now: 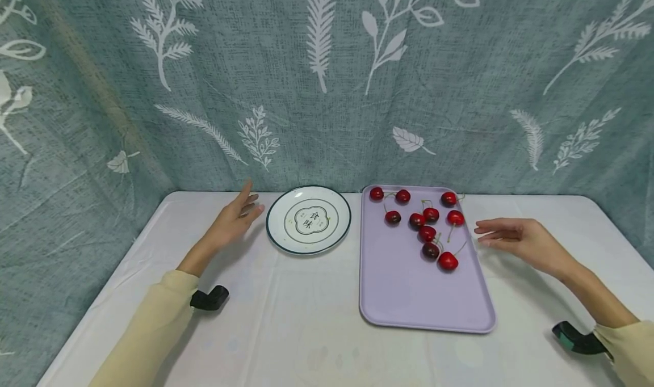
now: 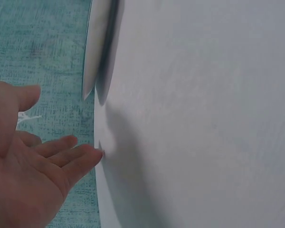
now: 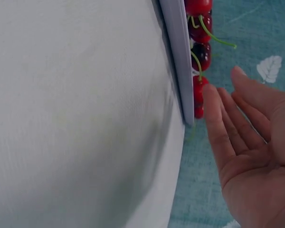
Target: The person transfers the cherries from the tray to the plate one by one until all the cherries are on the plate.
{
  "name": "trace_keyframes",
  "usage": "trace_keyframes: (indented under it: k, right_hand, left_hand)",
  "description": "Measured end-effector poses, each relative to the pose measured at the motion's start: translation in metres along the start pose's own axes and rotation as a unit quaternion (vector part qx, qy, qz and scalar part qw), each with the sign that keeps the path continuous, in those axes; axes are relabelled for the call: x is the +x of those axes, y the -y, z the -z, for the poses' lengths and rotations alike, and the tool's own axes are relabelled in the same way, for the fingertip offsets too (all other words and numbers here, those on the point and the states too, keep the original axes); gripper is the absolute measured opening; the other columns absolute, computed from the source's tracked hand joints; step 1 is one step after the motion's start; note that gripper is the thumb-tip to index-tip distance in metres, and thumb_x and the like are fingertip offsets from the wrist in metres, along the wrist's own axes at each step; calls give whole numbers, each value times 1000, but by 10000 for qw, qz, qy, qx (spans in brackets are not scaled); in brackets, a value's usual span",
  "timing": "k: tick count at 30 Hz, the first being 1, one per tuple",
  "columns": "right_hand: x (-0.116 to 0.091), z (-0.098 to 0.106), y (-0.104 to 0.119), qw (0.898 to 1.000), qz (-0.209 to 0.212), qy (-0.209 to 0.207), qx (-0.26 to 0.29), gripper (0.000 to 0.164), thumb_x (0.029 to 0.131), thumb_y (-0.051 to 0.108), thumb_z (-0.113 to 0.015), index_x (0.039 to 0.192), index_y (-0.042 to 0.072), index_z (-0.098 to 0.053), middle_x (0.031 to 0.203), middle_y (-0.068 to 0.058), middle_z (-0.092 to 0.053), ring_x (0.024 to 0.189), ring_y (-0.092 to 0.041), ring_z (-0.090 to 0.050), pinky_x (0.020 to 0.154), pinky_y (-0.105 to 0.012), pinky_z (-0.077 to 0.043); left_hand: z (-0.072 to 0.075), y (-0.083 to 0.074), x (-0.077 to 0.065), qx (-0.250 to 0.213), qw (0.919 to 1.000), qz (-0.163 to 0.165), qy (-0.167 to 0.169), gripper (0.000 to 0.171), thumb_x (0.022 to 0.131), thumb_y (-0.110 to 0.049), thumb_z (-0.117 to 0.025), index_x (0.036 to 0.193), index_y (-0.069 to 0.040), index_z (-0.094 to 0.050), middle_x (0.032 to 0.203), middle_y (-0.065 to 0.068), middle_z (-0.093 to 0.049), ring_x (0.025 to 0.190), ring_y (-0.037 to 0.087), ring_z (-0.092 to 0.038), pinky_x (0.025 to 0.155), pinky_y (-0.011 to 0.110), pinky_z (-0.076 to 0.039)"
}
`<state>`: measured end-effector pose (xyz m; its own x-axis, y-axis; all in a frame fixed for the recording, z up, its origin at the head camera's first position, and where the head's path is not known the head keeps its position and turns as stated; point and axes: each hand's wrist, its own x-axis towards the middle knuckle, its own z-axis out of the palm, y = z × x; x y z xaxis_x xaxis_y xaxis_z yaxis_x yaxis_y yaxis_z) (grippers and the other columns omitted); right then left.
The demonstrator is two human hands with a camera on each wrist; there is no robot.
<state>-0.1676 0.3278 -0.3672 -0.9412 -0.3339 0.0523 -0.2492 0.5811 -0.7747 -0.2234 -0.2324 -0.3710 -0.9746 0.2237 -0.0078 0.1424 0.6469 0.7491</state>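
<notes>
A white plate [image 1: 276, 228] with a dark rim and printed characters lies left of centre, bearing no food. Beside its left edge is my left hand [image 1: 234, 219], fingers relaxed and holding nothing; the left wrist view shows its palm [image 2: 33, 175] apart from the plate's edge [image 2: 96, 47]. To the right lies a lilac tray [image 1: 409, 290] with several red and dark cherries [image 1: 448, 261] on its far half, most with green stems. My right hand [image 1: 523, 242] hovers just off the tray's right edge, its fingers [image 3: 216, 123] loosely extended and empty, near the cherries [image 3: 200, 57].
A white cloth covers the table [image 1: 306, 341]. Behind its far edge hangs a green-blue curtain [image 1: 286, 80] with white leaf prints. Dark wrist-worn devices [image 1: 209, 299] show at both sleeves. A strip of table separates plate and tray.
</notes>
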Motion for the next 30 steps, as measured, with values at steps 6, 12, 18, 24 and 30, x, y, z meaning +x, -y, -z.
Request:
trace_keyframes:
  k: [6,12,18,24,30]
  right_hand:
    - [0,-10,6,9994,159,290,59,40,90,7,-70,127,-6,-62,115,-11,-70,94,-3,-67,76,-18,-59]
    - [-2,-20,12,9981,457,385,124,31,90,4,-70,119,-5,-68,109,-3,-73,92,-3,-68,77,-17,-59]
    - [-5,-23,17,9988,152,463,42,30,92,11,-69,119,-1,-69,113,-10,-71,97,0,-66,80,-16,-58]
    - [-5,-19,21,9913,-993,786,364,47,101,27,-56,130,-10,-57,113,-17,-69,92,-7,-67,79,-24,-60]
    - [1,-24,23,9628,-2146,782,1443,56,105,38,-43,114,-13,-63,86,-5,-71,74,-11,-66,70,-26,-62]
  left_hand:
    - [-2,1,0,-118,9999,-23,-105,69,105,-19,-47,156,0,-4,153,30,-28,140,43,-31,109,56,-41]
    - [-5,3,-1,-471,9987,-139,-117,68,103,-12,-49,155,2,-7,150,31,-33,137,42,-36,108,50,-44]
    - [-6,5,0,-800,9967,-51,-95,66,103,-8,-49,155,3,-10,147,32,-38,132,41,-44,101,39,-52]
    - [-6,6,-1,-785,9968,68,-104,65,103,-7,-48,155,2,-12,145,32,-40,129,41,-48,99,39,-53]
    - [-8,9,-2,-808,9966,124,-116,63,103,-7,-48,156,1,-14,144,32,-41,129,40,-48,100,40,-53]
